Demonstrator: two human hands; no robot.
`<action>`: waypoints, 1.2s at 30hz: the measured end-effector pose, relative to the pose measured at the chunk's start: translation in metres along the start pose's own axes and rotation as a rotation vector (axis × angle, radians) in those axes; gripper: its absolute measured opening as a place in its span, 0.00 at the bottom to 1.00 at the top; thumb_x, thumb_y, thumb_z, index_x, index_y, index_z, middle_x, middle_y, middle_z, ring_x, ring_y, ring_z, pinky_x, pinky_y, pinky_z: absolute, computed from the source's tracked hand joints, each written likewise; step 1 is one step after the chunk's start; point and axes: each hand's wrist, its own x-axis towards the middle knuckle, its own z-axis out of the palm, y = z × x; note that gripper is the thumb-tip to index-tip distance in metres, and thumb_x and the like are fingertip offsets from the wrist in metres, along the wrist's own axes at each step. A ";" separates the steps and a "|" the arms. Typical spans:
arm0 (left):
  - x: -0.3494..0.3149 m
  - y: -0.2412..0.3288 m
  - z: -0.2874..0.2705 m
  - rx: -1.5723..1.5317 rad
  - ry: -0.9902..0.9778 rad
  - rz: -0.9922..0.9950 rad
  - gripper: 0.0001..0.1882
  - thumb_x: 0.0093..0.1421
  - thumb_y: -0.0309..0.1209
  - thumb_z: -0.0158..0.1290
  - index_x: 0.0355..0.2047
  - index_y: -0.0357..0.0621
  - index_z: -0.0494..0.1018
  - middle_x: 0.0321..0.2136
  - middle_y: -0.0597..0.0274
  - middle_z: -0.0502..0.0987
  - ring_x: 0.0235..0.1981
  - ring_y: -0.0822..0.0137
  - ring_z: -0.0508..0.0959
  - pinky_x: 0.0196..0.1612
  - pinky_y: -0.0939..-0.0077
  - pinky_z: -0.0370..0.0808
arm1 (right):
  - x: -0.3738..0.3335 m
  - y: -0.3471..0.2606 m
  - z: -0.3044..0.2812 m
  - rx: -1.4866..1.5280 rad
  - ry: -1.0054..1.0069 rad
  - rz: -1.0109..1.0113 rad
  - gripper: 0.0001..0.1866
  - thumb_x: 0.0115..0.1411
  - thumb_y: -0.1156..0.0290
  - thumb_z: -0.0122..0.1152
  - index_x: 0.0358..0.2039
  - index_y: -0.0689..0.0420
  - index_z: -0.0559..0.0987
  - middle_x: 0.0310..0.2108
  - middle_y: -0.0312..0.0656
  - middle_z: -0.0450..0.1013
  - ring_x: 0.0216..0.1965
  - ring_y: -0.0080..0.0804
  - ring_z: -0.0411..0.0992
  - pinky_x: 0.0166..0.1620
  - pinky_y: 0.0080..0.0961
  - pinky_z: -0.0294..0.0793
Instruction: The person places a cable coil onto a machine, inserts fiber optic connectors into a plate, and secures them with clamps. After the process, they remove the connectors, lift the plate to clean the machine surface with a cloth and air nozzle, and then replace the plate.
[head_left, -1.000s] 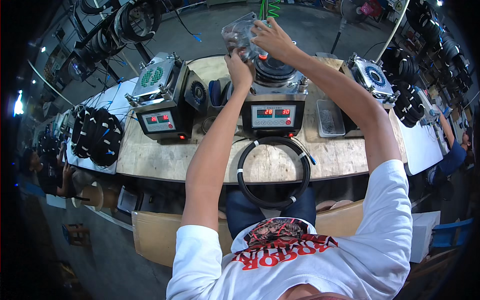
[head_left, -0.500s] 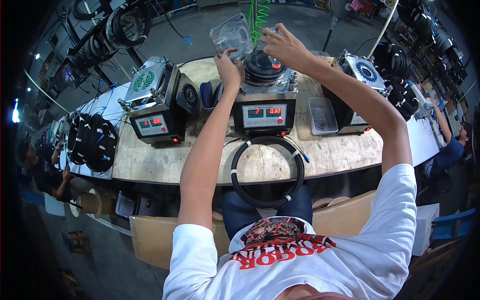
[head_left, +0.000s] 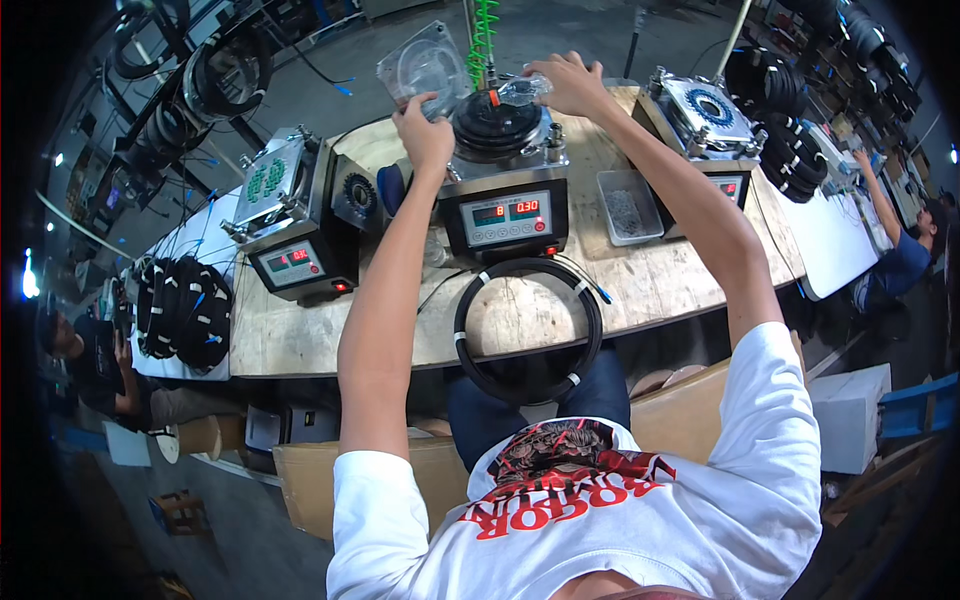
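Observation:
At the middle machine [head_left: 553,222], a box with a red lit display, both my arms reach to its top. My left hand [head_left: 424,135] grips the lower edge of a raised clear plastic cover [head_left: 421,68], its fingers curled. My right hand [head_left: 572,84] holds a small clear squeeze bottle [head_left: 524,91] tilted on its side. The bottle's orange tip [head_left: 494,97] points left over the black round plate [head_left: 495,125] on the machine. Whether the tip touches the plate I cannot tell. A coiled black cable [head_left: 462,325] hangs over the table's front edge against my lap.
Similar machines stand left [head_left: 290,265] and right [head_left: 708,115]. A clear tray [head_left: 630,205] of small pieces sits on the wooden table [head_left: 400,310]. A green coiled hose [head_left: 482,45] hangs behind the middle machine. Cable bundles [head_left: 185,310] lie left; people work at both sides.
The view has shifted, so the table appears farther left. My right hand has tipped the bottle from upright onto its side, its orange tip now pointing left. My left hand still holds the cover.

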 end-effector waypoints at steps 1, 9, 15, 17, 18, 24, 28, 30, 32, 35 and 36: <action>-0.001 -0.001 -0.003 0.000 0.005 -0.034 0.22 0.50 0.18 0.54 0.46 0.48 0.78 0.50 0.39 0.68 0.53 0.39 0.71 0.60 0.56 0.67 | -0.012 0.005 -0.002 0.070 -0.022 0.081 0.30 0.50 0.60 0.72 0.55 0.48 0.75 0.49 0.41 0.75 0.58 0.42 0.67 0.56 0.56 0.63; 0.012 -0.018 -0.004 -0.004 0.016 0.028 0.20 0.50 0.19 0.57 0.44 0.47 0.79 0.48 0.38 0.70 0.51 0.41 0.72 0.57 0.58 0.69 | -0.107 0.075 0.060 0.775 0.102 0.189 0.35 0.48 0.64 0.75 0.53 0.63 0.69 0.41 0.51 0.75 0.45 0.38 0.75 0.49 0.31 0.74; 0.016 -0.012 0.010 0.012 -0.004 -0.006 0.20 0.50 0.21 0.57 0.45 0.44 0.80 0.48 0.43 0.79 0.53 0.48 0.76 0.57 0.63 0.69 | -0.170 0.092 0.110 0.618 -0.101 0.209 0.37 0.47 0.64 0.76 0.55 0.58 0.68 0.46 0.49 0.76 0.50 0.46 0.74 0.53 0.37 0.72; 0.012 -0.012 0.007 0.029 -0.005 -0.006 0.20 0.51 0.22 0.57 0.46 0.42 0.77 0.48 0.43 0.77 0.53 0.49 0.76 0.57 0.64 0.69 | -0.182 0.077 0.112 0.441 -0.273 0.366 0.43 0.46 0.58 0.76 0.59 0.57 0.65 0.53 0.50 0.74 0.60 0.52 0.67 0.59 0.52 0.64; 0.010 -0.014 0.000 0.047 0.004 -0.009 0.20 0.52 0.22 0.57 0.48 0.40 0.75 0.48 0.44 0.76 0.53 0.50 0.75 0.56 0.64 0.69 | -0.185 0.066 0.118 0.458 -0.277 0.352 0.43 0.46 0.58 0.76 0.59 0.57 0.65 0.53 0.50 0.74 0.60 0.52 0.67 0.59 0.52 0.64; 0.004 0.002 0.012 -0.452 0.225 -0.360 0.22 0.58 0.26 0.57 0.50 0.35 0.61 0.48 0.46 0.70 0.50 0.56 0.73 0.54 0.65 0.69 | -0.213 0.083 0.136 0.290 -0.105 0.289 0.37 0.45 0.59 0.74 0.54 0.50 0.66 0.50 0.44 0.75 0.58 0.52 0.66 0.55 0.64 0.59; 0.023 -0.029 -0.013 -0.486 -0.035 -0.241 0.24 0.59 0.28 0.60 0.52 0.33 0.65 0.46 0.52 0.74 0.44 0.63 0.76 0.46 0.68 0.73 | -0.205 0.079 0.124 0.412 -0.168 0.294 0.44 0.46 0.51 0.76 0.60 0.46 0.65 0.51 0.43 0.76 0.60 0.50 0.65 0.56 0.62 0.58; 0.036 -0.051 -0.023 -0.317 -0.012 -0.167 0.21 0.59 0.32 0.63 0.46 0.33 0.69 0.34 0.56 0.76 0.30 0.66 0.76 0.31 0.70 0.72 | -0.193 0.069 0.112 0.387 -0.173 0.247 0.44 0.48 0.48 0.75 0.62 0.45 0.65 0.49 0.44 0.76 0.59 0.46 0.67 0.57 0.55 0.63; 0.047 -0.060 -0.024 -0.086 -0.236 -0.140 0.18 0.59 0.34 0.63 0.40 0.31 0.72 0.29 0.58 0.75 0.26 0.68 0.74 0.26 0.72 0.70 | -0.182 0.072 0.098 0.694 -0.016 0.267 0.41 0.51 0.49 0.74 0.63 0.47 0.67 0.47 0.47 0.76 0.56 0.42 0.69 0.55 0.45 0.68; 0.051 -0.058 -0.018 -0.220 -0.262 -0.066 0.19 0.59 0.35 0.64 0.37 0.29 0.73 0.27 0.59 0.75 0.25 0.69 0.72 0.27 0.71 0.70 | -0.144 0.062 0.073 0.803 0.164 0.205 0.30 0.60 0.57 0.68 0.60 0.51 0.71 0.39 0.44 0.77 0.42 0.30 0.74 0.46 0.30 0.74; 0.050 -0.057 -0.022 -0.217 -0.243 -0.069 0.19 0.59 0.35 0.64 0.37 0.29 0.73 0.27 0.59 0.75 0.25 0.69 0.72 0.27 0.71 0.70 | -0.130 0.058 0.058 0.975 0.204 0.180 0.27 0.62 0.59 0.65 0.60 0.54 0.72 0.37 0.41 0.77 0.38 0.25 0.74 0.42 0.26 0.75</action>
